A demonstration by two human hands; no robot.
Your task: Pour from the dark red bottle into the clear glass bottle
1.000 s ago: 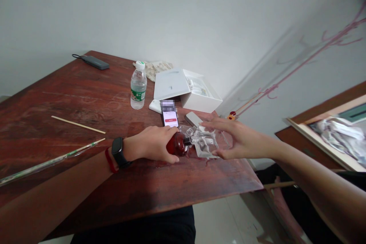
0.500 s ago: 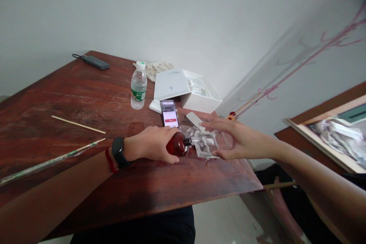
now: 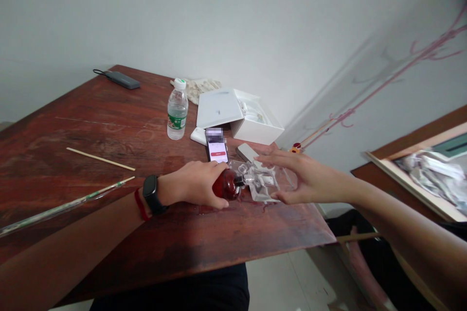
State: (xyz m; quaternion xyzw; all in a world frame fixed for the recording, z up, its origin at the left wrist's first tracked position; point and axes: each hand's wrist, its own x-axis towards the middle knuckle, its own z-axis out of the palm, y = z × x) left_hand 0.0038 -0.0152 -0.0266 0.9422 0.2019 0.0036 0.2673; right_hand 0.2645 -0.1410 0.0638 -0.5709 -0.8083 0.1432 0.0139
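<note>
My left hand (image 3: 199, 182), with a black watch on its wrist, is wrapped round a rounded bottle of dark red liquid (image 3: 229, 185). The bottle lies tilted toward the right, and its dark neck (image 3: 240, 181) meets the clear spout of a transparent angular container (image 3: 264, 187). Around the far end of that container curve the fingers of my right hand (image 3: 292, 175), thumb below and fingers above. Whether the dark neck sits inside the spout or only touches it, I cannot tell. Wet-looking spots show on the wood below.
Behind my hands are a lit phone (image 3: 217, 148), a small white device (image 3: 247, 152) and a white box (image 3: 257, 129) with its lid leaning. A water bottle (image 3: 177, 114) stands upright. Chopsticks (image 3: 100, 159) and a grey power bank (image 3: 122, 79) lie on the wooden table (image 3: 160, 243).
</note>
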